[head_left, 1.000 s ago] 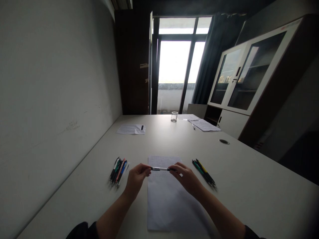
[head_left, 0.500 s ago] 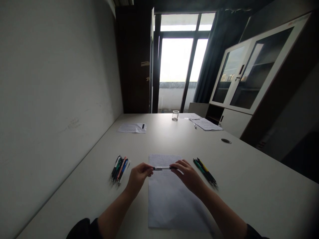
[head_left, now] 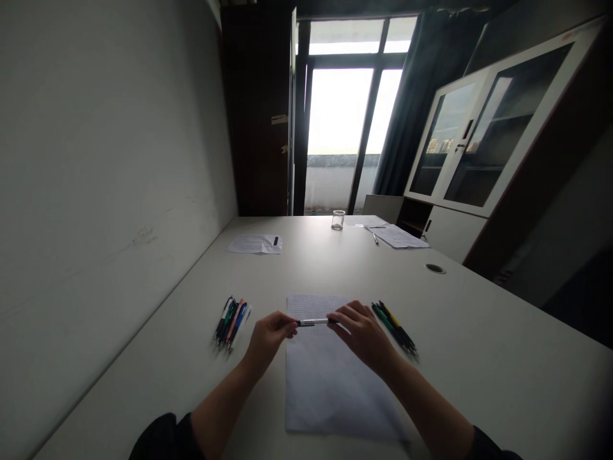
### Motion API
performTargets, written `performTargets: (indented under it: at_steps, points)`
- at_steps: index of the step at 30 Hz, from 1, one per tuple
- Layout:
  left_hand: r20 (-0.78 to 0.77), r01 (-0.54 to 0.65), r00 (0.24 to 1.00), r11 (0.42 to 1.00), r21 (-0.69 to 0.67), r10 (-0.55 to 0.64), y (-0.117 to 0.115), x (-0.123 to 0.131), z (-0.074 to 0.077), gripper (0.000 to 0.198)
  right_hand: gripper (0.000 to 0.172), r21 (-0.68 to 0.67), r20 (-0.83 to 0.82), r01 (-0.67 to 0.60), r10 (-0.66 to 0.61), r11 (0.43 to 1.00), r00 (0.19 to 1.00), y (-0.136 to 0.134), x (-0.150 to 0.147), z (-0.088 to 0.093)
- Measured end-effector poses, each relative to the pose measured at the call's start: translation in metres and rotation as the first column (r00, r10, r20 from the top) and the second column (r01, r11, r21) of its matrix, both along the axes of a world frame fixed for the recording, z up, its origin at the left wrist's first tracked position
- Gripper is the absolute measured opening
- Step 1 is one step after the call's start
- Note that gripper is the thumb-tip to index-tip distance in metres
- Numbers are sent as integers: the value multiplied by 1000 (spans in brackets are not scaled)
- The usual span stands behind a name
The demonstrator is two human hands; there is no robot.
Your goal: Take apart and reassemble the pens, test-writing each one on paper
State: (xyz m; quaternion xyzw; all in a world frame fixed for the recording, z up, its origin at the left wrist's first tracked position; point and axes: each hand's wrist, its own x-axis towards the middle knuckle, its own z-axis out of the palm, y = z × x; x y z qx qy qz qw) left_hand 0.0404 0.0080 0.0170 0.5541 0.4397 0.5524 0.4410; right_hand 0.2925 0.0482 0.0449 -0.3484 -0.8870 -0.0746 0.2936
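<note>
Between my two hands a white pen with black ends point(head_left: 313, 322) is held level above a sheet of paper point(head_left: 330, 383). My left hand point(head_left: 272, 333) pinches its left end, and my right hand point(head_left: 357, 327) grips its right end. Lines of writing or ruling show on the upper part of the paper. To the left of my left hand lies a row of several pens point(head_left: 232, 322) in mixed colours. On the other side, close to my right hand, rests a smaller group of pens point(head_left: 395, 327), green, yellow and dark.
A glass jar point(head_left: 338, 220) stands at the table's far end. Papers point(head_left: 400, 236) with a pen point(head_left: 375, 239) lie at the far right, and another sheet point(head_left: 256, 244) at the far left. A round cable hole point(head_left: 435, 269) is at right. The wall point(head_left: 119, 191) borders the left side.
The view has shifted very slightly. Both hands still hold the pen, which now tilts a little, its right end a touch higher.
</note>
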Motion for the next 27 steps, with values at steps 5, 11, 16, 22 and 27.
performTargets:
  at_steps: [5,11,16,22,27]
  points:
    - [-12,69,998,998,2,-69,-6,4,5,22,15,-12,91,-26,27,1000,996,-9,-5,6]
    - [-97,24,995,999,48,-19,-6,3,9,22,24,-59,-15,-69,68,996,998,-7,-2,3]
    - [-281,-46,956,991,129,81,0,-6,5,18,52,-211,-353,9,-85,977,932,0,5,-3]
    - [-685,-74,687,961,265,241,3,-17,-9,25,80,-429,-696,-189,-190,884,692,5,11,-2]
    - [-820,9,543,974,224,184,4,-21,-22,44,80,-466,-779,-278,-241,840,579,12,17,-6]
